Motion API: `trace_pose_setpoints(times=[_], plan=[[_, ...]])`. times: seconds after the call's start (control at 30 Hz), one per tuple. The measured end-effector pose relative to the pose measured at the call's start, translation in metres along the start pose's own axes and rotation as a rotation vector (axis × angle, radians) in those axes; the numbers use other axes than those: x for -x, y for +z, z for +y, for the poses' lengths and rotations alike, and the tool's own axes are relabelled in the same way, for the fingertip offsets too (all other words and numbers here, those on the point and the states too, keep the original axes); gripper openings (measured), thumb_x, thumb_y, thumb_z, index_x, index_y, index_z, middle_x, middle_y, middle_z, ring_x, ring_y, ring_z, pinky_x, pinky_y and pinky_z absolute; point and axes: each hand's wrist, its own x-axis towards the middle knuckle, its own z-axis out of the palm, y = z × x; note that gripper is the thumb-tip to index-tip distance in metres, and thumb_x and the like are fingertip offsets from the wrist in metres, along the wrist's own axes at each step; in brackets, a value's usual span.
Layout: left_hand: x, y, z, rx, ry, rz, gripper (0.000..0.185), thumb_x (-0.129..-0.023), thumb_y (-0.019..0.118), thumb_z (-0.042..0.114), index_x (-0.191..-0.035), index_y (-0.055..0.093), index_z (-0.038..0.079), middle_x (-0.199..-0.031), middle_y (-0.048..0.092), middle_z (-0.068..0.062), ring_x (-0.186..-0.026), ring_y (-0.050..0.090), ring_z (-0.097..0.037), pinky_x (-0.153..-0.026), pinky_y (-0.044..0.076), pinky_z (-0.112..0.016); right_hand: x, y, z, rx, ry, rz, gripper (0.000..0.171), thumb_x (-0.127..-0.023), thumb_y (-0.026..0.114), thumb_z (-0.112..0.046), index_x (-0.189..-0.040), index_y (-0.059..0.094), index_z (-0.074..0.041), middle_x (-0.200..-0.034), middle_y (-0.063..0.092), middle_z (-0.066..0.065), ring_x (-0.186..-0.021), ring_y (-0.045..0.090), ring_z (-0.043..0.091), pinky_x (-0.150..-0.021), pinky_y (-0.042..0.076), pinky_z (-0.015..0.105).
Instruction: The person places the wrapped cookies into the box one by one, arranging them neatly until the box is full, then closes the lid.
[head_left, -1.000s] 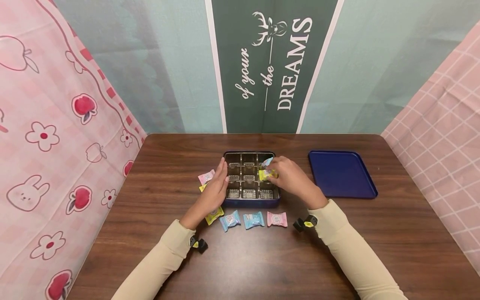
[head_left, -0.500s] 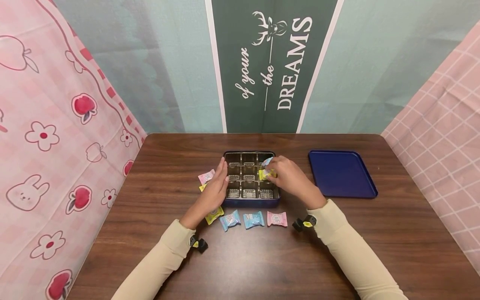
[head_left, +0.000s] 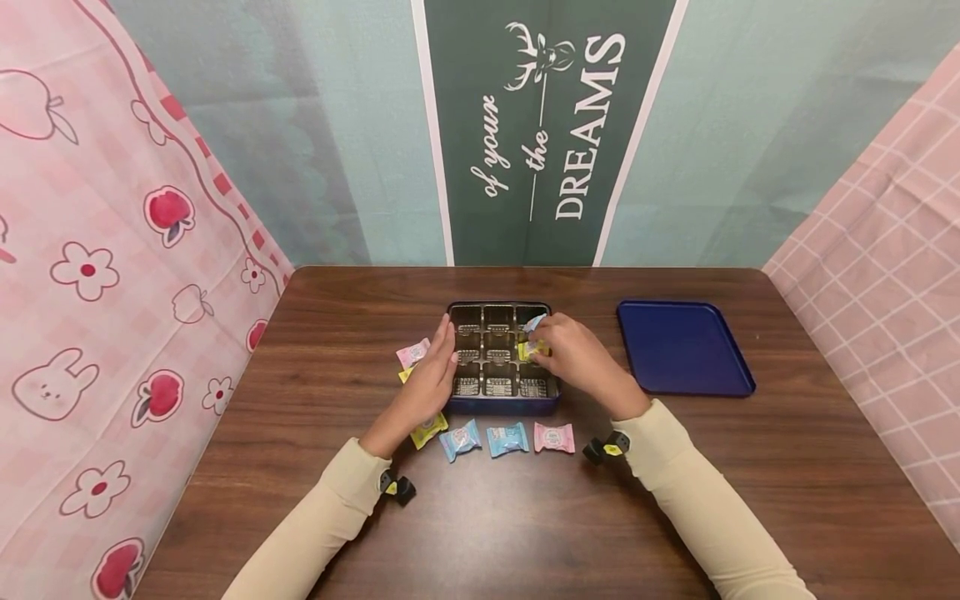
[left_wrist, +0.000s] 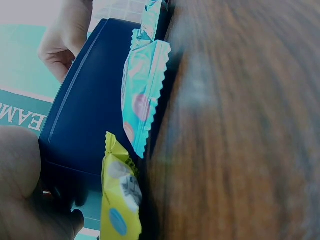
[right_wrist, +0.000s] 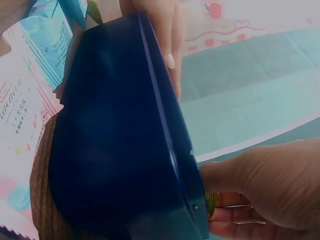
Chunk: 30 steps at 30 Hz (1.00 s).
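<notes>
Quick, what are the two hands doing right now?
Left hand: open, straight fingers resting against the box.
Right hand: pinching a yellow candy over the box.

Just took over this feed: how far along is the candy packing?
Early. One blue candy sits in the box's far right cell. The right hand pinches a yellow candy over the middle right cell; the left hand steadies the box. At least six wrapped candies remain on the table.
</notes>
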Motion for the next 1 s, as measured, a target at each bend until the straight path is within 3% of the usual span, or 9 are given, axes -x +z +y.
trace_pose_setpoints(times=[0.33,1.0], plan=[[-0.0011,-0.0001,0.0007,0.008,0.000,-0.001,0.054,-0.111,0.036,0.013,-0.158,0.019,-0.007,-0.170,0.005,-0.015,-0.150,0.027,-0.034,-0.118,0.029,-0.050,-0.0004,0.0003,-0.0001,0.053,-0.016,-0.002,0.022,-0.084,0.085,-0.016,-0.100,0.078,-0.003,-0.105,0.073,0.010,-0.104,0.065,0.029,-0.087,0.056,0.043],[-0.0007,-0.0010,0.0013,-0.001,0.021,0.002,0.052,-0.111,0.034,0.011,-0.157,0.020,-0.010,-0.169,0.007,-0.019,-0.148,0.028,-0.036,-0.118,0.030,-0.050,-0.0001,-0.0013,-0.0013,0.008,-0.015,0.000,0.021,-0.083,0.085,-0.011,-0.101,0.078,-0.001,-0.104,0.074,0.011,-0.103,0.067,0.030,-0.086,0.056,0.044]])
